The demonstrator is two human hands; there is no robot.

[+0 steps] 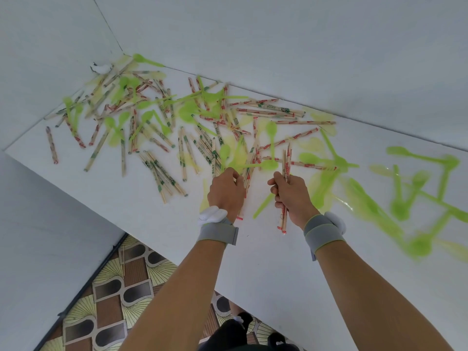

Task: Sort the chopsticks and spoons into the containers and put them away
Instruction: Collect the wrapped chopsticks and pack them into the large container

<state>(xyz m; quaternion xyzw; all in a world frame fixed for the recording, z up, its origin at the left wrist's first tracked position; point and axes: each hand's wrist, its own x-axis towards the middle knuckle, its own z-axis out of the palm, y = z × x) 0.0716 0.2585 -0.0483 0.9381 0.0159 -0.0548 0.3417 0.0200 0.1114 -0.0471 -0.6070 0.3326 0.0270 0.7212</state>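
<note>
My right hand [291,193] grips a small bundle of red-printed wrapped chopsticks [285,188], fingers curled tight round the middle so the sticks stand out above and below my fist. My left hand [228,191] reaches into the pile just beside it, fingers curled down onto the chopsticks and a green spoon [255,165] — whether they have pinched anything I cannot tell, since the fingertips are hidden behind the back of the hand.

Both hands work near the front edge of the white table [177,224], about midway along it. Beyond them, wrapped chopsticks [162,173] — some printed in green, some in red — lie scattered and crossed over one another from the far left corner along the back edge, mixed with bright green plastic spoons [149,117]. More green spoons [402,209] spread toward the right end of the table, blurred in the wide lens.

A grey strap with a white device [215,224] wraps each of my wrists. The table stands against white walls [278,46]. Below its front edge shows a patterned floor [114,300] in brown, cream and black.
</note>
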